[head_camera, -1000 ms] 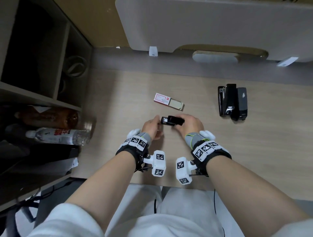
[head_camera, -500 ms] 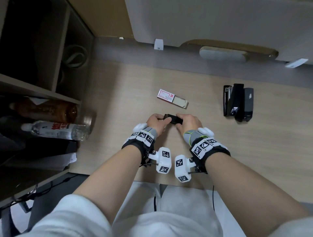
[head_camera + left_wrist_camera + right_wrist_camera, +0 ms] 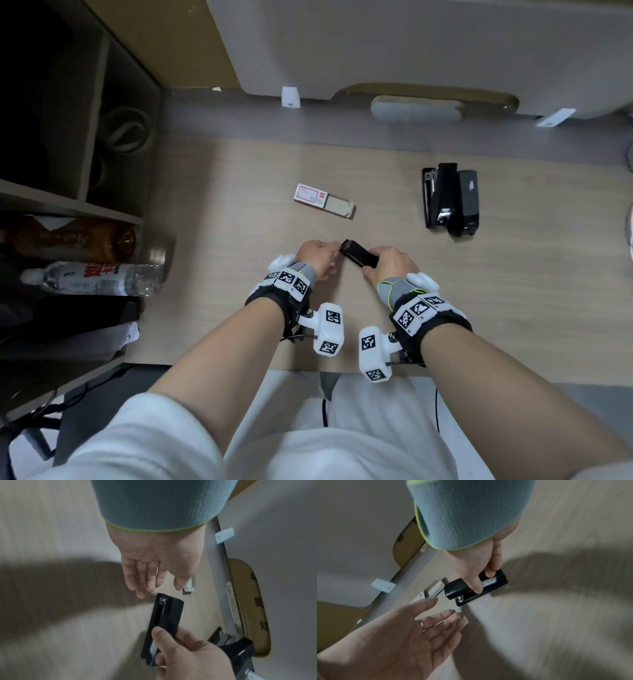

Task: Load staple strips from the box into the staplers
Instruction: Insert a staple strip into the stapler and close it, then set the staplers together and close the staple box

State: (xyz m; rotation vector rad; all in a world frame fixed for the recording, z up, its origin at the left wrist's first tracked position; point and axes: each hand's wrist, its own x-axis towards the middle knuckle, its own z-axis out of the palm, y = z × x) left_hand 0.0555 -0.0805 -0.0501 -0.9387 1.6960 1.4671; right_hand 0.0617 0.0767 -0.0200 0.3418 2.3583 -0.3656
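Fingers, right: the right hand (image 3: 390,265) grips the rear half of a small black stapler (image 3: 358,257), thumb (image 3: 475,584) along one side and the other fingers (image 3: 493,566) curled over the opposite side.
Fingers, left: the left hand (image 3: 317,255) is released, its fingers (image 3: 440,616) straight and spread, palm turned toward the stapler's front end; the fingertips sit just beside that end without touching it. A ring (image 3: 421,624) shows on one finger.
Small stapler: glossy black, short and blocky, closed, with a rounded top cover. A small bright metal part (image 3: 163,600) shows at the nose, and a white and blue label (image 3: 489,581) runs along its side. It is near the front edge of the desk (image 3: 513,291), between the two hands, angled with the nose toward the left hand; whether it rests on the desk or is held just above it I cannot tell.
Staple box: a small white and red box (image 3: 311,197) lies flat on the desk beyond the hands, its beige inner tray (image 3: 339,206) slid partway out to the right.
Other staplers: two larger black staplers (image 3: 450,200) lie side by side, touching, well to the right of the box.
Left side: a shelf (image 3: 68,205) beside the desk, with a clear plastic bottle (image 3: 92,278) lying on its side below it.
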